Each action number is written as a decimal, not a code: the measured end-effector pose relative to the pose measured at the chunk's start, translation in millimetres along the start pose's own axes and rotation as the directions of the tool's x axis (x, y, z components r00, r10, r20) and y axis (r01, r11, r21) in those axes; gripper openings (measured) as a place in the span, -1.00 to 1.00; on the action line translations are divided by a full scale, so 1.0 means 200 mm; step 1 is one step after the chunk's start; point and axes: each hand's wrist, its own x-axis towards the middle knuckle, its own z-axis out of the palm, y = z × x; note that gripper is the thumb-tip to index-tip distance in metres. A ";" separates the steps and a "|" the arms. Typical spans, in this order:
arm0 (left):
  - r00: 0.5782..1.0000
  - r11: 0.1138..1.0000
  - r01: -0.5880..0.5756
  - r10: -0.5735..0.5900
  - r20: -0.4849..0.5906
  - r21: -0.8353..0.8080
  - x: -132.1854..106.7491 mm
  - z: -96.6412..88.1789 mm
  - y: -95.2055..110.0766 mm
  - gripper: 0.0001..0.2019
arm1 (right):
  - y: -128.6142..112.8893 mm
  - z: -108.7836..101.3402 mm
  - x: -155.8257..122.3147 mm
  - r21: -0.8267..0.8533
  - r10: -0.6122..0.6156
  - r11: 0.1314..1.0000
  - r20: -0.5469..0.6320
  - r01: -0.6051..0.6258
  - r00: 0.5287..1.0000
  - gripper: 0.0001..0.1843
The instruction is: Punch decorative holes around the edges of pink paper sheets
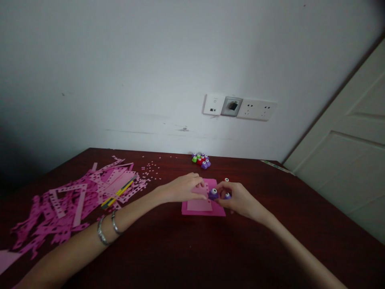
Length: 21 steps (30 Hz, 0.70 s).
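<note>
A stack of pink paper sheets [203, 209] lies on the dark wooden table [186, 249] in front of me. My left hand [183, 188] rests on the sheets' far left part, fingers curled and pressing a pale pink strip [199, 205] down. My right hand [237, 197] is closed around a small purple paper punch [213, 194] at the sheets' right edge; a second purple punch [227, 196] shows between its fingers. Two bracelets [108, 228] circle my left wrist.
A heap of punched pink paper scraps [75, 200] covers the table's left side, with a yellow-green pen or knife [118, 194] on it. A cluster of small coloured punches [201, 160] sits by the wall under the wall sockets [239, 107]. A white door [345, 160] stands right.
</note>
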 end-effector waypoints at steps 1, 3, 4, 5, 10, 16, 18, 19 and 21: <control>0.999 1.000 0.016 -0.017 0.037 0.009 -0.01 0.01 -0.02 -0.62 | 0.03 0.00 0.00 -0.017 0.016 1.000 0.014 -0.016 1.000 -0.80; 0.994 0.999 0.044 -0.045 0.097 0.013 -0.04 0.05 -0.07 -0.64 | 0.08 0.00 0.00 -0.073 0.041 0.997 0.024 -0.039 0.999 -0.82; 0.992 0.998 0.059 -0.060 0.114 0.011 -0.05 0.07 -0.09 -0.64 | 0.10 0.01 0.00 -0.107 0.052 0.993 0.023 -0.050 0.998 -0.84; 0.989 0.997 0.074 -0.075 0.124 0.009 -0.06 0.08 -0.12 -0.65 | 0.11 0.01 0.00 -0.140 0.060 0.989 0.021 -0.056 0.998 -0.84; 0.983 0.994 0.105 -0.099 0.153 -0.031 -0.07 0.14 -0.20 -0.63 | 0.13 0.04 0.01 -0.256 0.019 0.967 0.027 -0.011 0.999 -0.88; 0.983 0.991 0.108 -0.095 0.158 -0.078 -0.07 0.16 -0.23 -0.60 | 0.15 0.05 0.03 -0.256 -0.011 0.966 0.043 0.022 0.999 -0.88; 0.984 0.990 0.102 -0.085 0.159 -0.099 -0.07 0.17 -0.24 -0.60 | 0.16 0.05 0.03 -0.250 -0.013 0.968 0.048 0.025 0.999 -0.88; 0.984 0.989 0.101 -0.082 0.160 -0.111 -0.07 0.18 -0.25 -0.60 | 0.16 0.05 0.03 -0.250 -0.016 0.968 0.049 0.028 0.999 -0.88; 0.985 0.986 0.101 -0.080 0.156 -0.132 -0.07 0.18 -0.26 -0.59 | 0.16 0.05 0.03 -0.254 -0.028 0.966 0.051 0.040 0.998 -0.88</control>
